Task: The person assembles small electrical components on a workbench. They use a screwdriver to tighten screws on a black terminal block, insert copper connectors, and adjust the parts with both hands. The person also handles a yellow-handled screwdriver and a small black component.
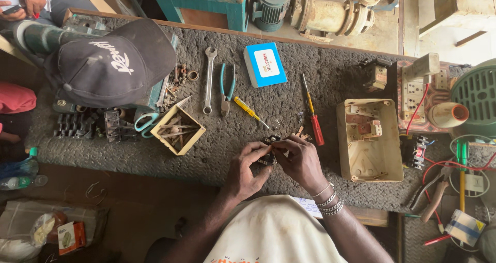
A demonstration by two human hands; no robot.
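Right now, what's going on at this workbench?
A person at a cluttered bench holds a small black electrical part between both hands, the left hand and the right hand pinching it just above the bench mat. Around them lie a red-handled screwdriver, a yellow screwdriver, blue-handled pliers, a spanner, an open beige switch box and a black cap.
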